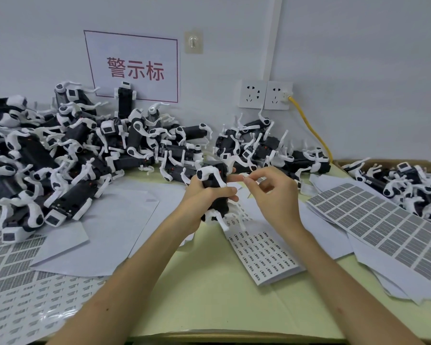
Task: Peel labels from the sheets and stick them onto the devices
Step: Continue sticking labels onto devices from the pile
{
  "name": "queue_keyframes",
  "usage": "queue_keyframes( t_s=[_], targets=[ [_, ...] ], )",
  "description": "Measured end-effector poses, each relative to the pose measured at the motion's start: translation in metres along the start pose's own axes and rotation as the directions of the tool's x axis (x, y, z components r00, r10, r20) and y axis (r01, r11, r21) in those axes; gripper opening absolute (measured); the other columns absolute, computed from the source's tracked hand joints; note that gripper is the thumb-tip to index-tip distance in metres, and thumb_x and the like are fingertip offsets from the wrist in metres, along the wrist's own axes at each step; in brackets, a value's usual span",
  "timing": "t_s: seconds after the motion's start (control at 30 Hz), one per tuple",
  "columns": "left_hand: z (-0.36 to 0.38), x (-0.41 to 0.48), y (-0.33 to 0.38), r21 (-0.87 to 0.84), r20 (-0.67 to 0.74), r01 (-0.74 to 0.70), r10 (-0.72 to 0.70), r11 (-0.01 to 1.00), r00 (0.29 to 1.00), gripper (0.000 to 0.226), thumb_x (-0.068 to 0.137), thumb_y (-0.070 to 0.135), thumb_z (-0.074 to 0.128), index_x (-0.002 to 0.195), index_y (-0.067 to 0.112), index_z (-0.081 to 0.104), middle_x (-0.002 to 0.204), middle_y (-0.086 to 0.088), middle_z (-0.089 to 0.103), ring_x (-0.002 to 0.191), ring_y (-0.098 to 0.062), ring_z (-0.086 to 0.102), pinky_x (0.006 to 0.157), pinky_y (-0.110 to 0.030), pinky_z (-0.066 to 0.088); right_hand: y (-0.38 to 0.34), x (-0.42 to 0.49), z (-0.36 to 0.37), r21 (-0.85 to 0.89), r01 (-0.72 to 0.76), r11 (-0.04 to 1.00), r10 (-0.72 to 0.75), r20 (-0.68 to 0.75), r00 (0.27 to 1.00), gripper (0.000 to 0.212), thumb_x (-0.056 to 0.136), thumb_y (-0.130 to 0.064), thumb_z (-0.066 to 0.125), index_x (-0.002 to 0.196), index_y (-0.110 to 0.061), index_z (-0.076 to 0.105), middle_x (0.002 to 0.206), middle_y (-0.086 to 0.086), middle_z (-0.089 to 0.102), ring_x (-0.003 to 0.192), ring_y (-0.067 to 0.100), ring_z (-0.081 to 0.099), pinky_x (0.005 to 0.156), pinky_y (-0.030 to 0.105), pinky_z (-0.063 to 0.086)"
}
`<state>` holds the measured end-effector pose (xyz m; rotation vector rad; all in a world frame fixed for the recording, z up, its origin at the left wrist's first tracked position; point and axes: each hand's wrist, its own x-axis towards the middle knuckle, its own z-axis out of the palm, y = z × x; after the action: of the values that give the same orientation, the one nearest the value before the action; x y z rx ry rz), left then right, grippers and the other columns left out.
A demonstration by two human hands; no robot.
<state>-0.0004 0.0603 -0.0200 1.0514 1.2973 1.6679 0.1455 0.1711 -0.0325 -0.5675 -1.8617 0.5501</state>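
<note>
My left hand [204,197] grips a black-and-white device [215,179] upright above the table, fingers curled round its body. My right hand [271,192] pinches a small printed label [260,180] between thumb and fingertips, just right of the device's top; my left index finger reaches toward the label. Below my hands lies a sheet of small labels [261,252]. A sheet of larger grey labels [383,225] lies to the right. More label sheets [23,295] cover the near left.
A big heap of the same devices [72,150] fills the back left, a smaller heap [266,148] sits behind my hands, and a cardboard box [408,163] at the right holds more. Blank backing sheets [105,227] lie about. A yellow cable [311,125] runs from the wall socket.
</note>
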Motion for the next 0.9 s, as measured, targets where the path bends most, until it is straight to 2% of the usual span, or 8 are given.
queue_keyframes(
  t_s=[0.1, 0.17, 0.33, 0.4, 0.47, 0.57, 0.73, 0.9],
  targets=[
    [0.005, 0.000, 0.000, 0.010, -0.036, -0.024, 0.024, 1.000, 0.999, 0.021, 0.091, 0.001, 0.075, 0.083, 0.021, 0.076, 0.108, -0.005, 0.080, 0.085, -0.021, 0.076, 0.064, -0.037, 0.061, 0.001, 0.000, 0.002, -0.024, 0.042, 0.999, -0.041, 0.015, 0.999, 0.010, 0.089, -0.016, 0.078, 0.082, -0.019, 0.072, 0.085, -0.012, 0.066, 0.064, 0.013, 0.063, 0.061, 0.015, 0.045],
    [0.005, 0.002, -0.002, -0.006, -0.114, -0.014, 0.014, 1.000, 0.993, 0.010, 0.091, 0.007, 0.077, 0.095, 0.013, 0.070, 0.102, -0.007, 0.080, 0.083, -0.020, 0.076, 0.066, -0.038, 0.061, -0.001, -0.002, 0.003, -0.029, 0.059, 0.998, -0.058, 0.028, 0.998, 0.008, 0.089, -0.015, 0.078, 0.083, -0.017, 0.073, 0.084, -0.010, 0.066, 0.064, 0.013, 0.062, 0.061, 0.016, 0.046],
    [-0.004, 0.006, -0.005, -0.078, -0.237, 0.063, -0.080, 0.995, 0.968, 0.034, 0.087, 0.010, 0.083, 0.112, 0.005, 0.060, 0.088, -0.010, 0.064, 0.070, -0.018, 0.068, 0.070, -0.036, 0.060, -0.005, 0.001, -0.002, 0.122, -0.067, 0.990, 0.065, 0.018, 0.998, 0.010, 0.090, -0.016, 0.077, 0.083, -0.022, 0.073, 0.079, -0.013, 0.070, 0.060, 0.013, 0.064, 0.059, 0.017, 0.048],
    [-0.006, 0.008, -0.004, -0.122, -0.189, 0.104, -0.126, 0.987, 0.974, 0.044, 0.086, 0.000, 0.079, 0.123, 0.002, 0.056, 0.096, -0.011, 0.063, 0.079, -0.020, 0.067, 0.073, -0.034, 0.058, -0.007, 0.004, -0.005, 0.226, -0.147, 0.963, 0.132, 0.080, 0.988, 0.012, 0.091, -0.014, 0.075, 0.086, -0.025, 0.075, 0.079, -0.012, 0.073, 0.062, 0.013, 0.065, 0.063, 0.020, 0.052],
    [-0.005, 0.010, -0.005, -0.128, -0.152, 0.124, -0.143, 0.984, 0.978, 0.047, 0.086, -0.009, 0.070, 0.127, 0.004, 0.050, 0.104, -0.009, 0.064, 0.094, -0.025, 0.066, 0.090, -0.041, 0.058, -0.009, 0.005, -0.005, 0.303, -0.204, 0.931, 0.163, 0.156, 0.974, 0.018, 0.091, -0.011, 0.074, 0.087, -0.027, 0.077, 0.084, -0.010, 0.075, 0.067, 0.011, 0.066, 0.069, 0.022, 0.054],
    [0.001, 0.009, -0.008, -0.034, -0.113, 0.082, -0.085, 0.996, 0.990, 0.049, 0.088, -0.014, 0.065, 0.129, 0.008, 0.048, 0.108, -0.006, 0.065, 0.109, -0.028, 0.068, 0.103, -0.043, 0.052, -0.011, 0.005, -0.004, 0.359, -0.245, 0.900, 0.174, 0.219, 0.960, 0.025, 0.090, -0.009, 0.075, 0.083, -0.033, 0.078, 0.084, -0.010, 0.076, 0.073, 0.008, 0.067, 0.073, 0.022, 0.053],
    [0.005, 0.004, -0.010, 0.119, -0.068, -0.047, 0.055, 0.992, 0.996, 0.052, 0.084, 0.002, 0.083, 0.130, 0.016, 0.062, 0.110, -0.002, 0.077, 0.100, -0.013, 0.075, 0.079, -0.019, 0.057, -0.015, 0.003, -0.003, 0.385, -0.260, 0.885, 0.163, 0.265, 0.950, 0.030, 0.091, -0.010, 0.076, 0.079, -0.038, 0.080, 0.087, -0.006, 0.078, 0.082, 0.008, 0.070, 0.079, 0.020, 0.055],
    [0.009, 0.002, -0.009, 0.181, -0.114, -0.085, 0.107, 0.980, 0.988, 0.062, 0.078, 0.007, 0.090, 0.131, 0.021, 0.061, 0.113, -0.005, 0.077, 0.091, -0.013, 0.077, 0.073, -0.018, 0.057, -0.018, 0.001, -0.003, 0.409, -0.268, 0.872, 0.167, 0.265, 0.950, 0.023, 0.091, -0.007, 0.074, 0.083, -0.028, 0.078, 0.083, -0.003, 0.077, 0.078, 0.006, 0.070, 0.075, 0.018, 0.053]
  ],
)
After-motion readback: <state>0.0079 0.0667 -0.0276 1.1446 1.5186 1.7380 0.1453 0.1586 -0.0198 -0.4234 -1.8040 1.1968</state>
